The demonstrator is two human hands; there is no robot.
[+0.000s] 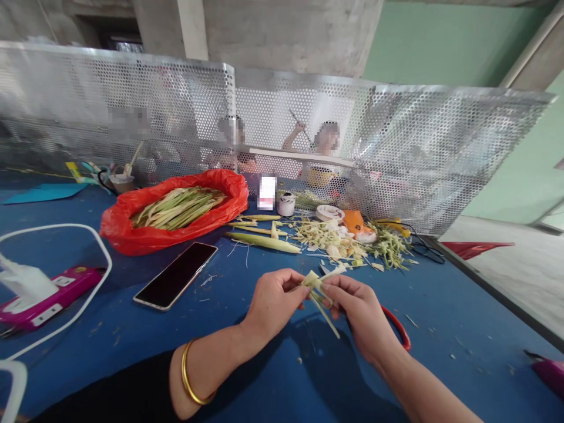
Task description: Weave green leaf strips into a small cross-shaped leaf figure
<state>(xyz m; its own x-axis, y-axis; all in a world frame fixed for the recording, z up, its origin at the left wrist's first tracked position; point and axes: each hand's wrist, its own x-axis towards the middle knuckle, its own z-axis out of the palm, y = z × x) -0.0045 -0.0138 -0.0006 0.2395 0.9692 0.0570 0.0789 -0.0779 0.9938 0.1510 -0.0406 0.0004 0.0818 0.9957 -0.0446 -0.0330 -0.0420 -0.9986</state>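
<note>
Both my hands meet over the blue table [264,376] and pinch one folded pale green leaf strip [318,286]. My left hand [273,302], with a gold bangle on its wrist, grips the strip's left end with closed fingers. My right hand [359,308] pinches the right end, and thin strip tails hang down between the hands. A red-handled tool [399,329] lies under my right wrist, partly hidden.
A red plastic bag [145,232] holds several green leaf strips. A black phone [176,275] lies left of my hands. Leaf scraps [348,241], tape rolls [286,204], a pink device [53,296] and a white cable [103,249] lie about. A perforated metal screen [396,147] has people behind it.
</note>
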